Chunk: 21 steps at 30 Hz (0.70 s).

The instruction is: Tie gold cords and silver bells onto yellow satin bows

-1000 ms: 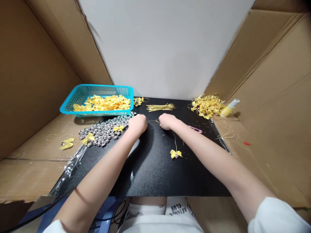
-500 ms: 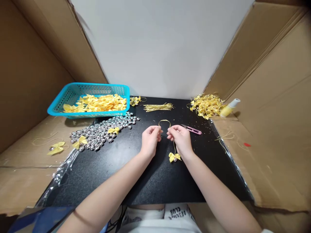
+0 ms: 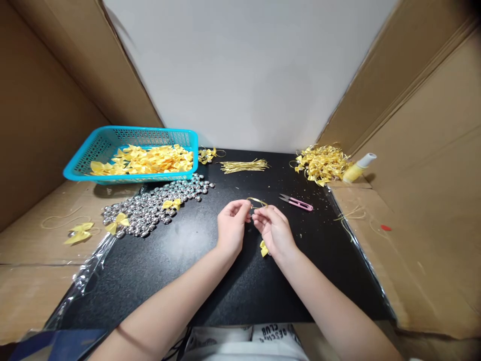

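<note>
Here I am, fingers of my left hand and my right hand pinched on a gold cord over the black mat, a yellow bow just below my right! And down at the near edge, white clothing reads "CLUB", with partly legible letters beside it, "DESCH".

Open strip on the black mat between gold strands and both hands; sideways pass possible. Second gap: silver beads to left hand. Beads and basket block far left, rim raised. Right hand to scissors: narrow. Bow pile and upright bottle, tilted slightly, crowd far right. Wall closes the back. Forearms bar low crossings.
</note>
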Motion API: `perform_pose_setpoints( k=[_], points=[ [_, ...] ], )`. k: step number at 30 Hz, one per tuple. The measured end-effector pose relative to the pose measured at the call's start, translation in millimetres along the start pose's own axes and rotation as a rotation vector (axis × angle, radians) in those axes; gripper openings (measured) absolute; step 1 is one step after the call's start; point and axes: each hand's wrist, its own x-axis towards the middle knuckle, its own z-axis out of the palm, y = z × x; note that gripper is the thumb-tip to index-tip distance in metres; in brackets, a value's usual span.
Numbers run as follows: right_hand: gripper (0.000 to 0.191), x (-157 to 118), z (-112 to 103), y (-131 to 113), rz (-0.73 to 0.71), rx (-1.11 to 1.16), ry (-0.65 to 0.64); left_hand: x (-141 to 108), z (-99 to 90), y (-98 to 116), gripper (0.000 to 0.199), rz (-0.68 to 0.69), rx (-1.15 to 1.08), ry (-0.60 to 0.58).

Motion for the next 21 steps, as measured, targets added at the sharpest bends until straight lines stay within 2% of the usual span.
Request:
perform_pose_setpoints(
  k=[5,10,17,21],
  points=[
    [0.018,0.5,-3.0,7.0,0.045,0.037,-0.002,0.2,-0.7,-1.9,0.040,-0.077,-0.046,-0.015],
    [0.015,0.3,-4.9,6.6,0.016,0.076,0.011,1.3,-3.5,-3.0,0.027,-0.113,-0.056,-0.095],
    [0.024,1.5,-4.0,-0.6,-0.063,0.095,0.063,-2.5,-4.0,-0.3,0.023,-0.049,0.017,-0.086],
    [0.032,1.3,-2.8,-6.5,-0.061,0.093,0.087,-5.5,-1.8,3.0,0.022,-0.002,0.062,-0.066]
  ],
)
